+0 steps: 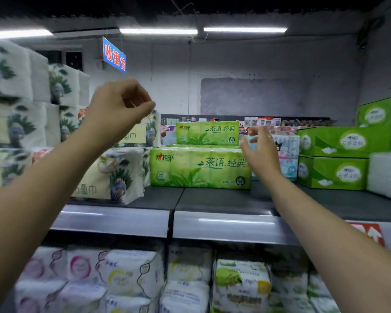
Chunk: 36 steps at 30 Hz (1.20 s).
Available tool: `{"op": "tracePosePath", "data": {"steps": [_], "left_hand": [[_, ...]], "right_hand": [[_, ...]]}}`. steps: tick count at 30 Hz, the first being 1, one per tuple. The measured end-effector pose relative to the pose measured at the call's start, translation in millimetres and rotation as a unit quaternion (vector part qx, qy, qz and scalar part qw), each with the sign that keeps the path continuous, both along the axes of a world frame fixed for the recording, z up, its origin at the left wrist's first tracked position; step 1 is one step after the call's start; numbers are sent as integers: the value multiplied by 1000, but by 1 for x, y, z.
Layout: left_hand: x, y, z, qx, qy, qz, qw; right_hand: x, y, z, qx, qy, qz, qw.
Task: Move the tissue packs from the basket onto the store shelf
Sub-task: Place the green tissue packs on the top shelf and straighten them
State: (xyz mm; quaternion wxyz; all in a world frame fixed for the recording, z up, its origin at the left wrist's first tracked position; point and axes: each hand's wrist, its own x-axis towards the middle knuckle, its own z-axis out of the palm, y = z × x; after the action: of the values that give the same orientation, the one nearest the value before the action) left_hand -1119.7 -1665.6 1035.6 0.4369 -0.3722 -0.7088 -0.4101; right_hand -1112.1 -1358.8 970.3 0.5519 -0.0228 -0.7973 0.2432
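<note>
Two green plastic-wrapped tissue packs (200,168) printed 心相印 茶语.经典 lie stacked on the dark grey store shelf (212,199). Above them, the left hand (120,102) has its fingers curled closed on nothing. The right hand (260,150) is blurred, so I cannot tell its grip. Behind, a blue sign (114,55) reads 收银台.

Both arms reach forward, left hand (120,105) raised with curled fingers, right hand (261,152) lower, half curled.
</note>
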Motion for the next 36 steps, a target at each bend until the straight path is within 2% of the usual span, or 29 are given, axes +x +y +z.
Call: {"op": "tracePosePath", "data": {"steps": [3,5,9,12,18,22,26,30,32,36], "left_hand": [[28,-14,-16,7,-27,-38,999],[42,-23,-21,25,-52,-73,996],[59,-32,-20,75,-105,-146,981],[67,-35,-29,111,-125,-165,972],[80,-29,-56,133,-158,-167,964],[92,-26,-78,152,-180,-168,957],[101,-29,-113,172,-201,-109,958],[105,-35,-145,241,-251,-94,933],[109,-38,-153,270,-253,-92,924],[130,-36,-163,270,-238,-81,929]], "right_hand": [[15,-13,9,-11,98,29,995],[25,-25,18,-22,134,62,989],[49,-56,37,-75,138,162,974],[76,-70,35,-114,138,222,958],[122,-77,-3,-181,125,277,935],[142,-76,-37,-248,127,276,920],[164,-80,-70,-277,92,222,930],[181,-84,-98,-303,57,196,931],[183,-86,-107,-314,34,190,930],[195,-90,-118,-324,-14,168,931]]}}
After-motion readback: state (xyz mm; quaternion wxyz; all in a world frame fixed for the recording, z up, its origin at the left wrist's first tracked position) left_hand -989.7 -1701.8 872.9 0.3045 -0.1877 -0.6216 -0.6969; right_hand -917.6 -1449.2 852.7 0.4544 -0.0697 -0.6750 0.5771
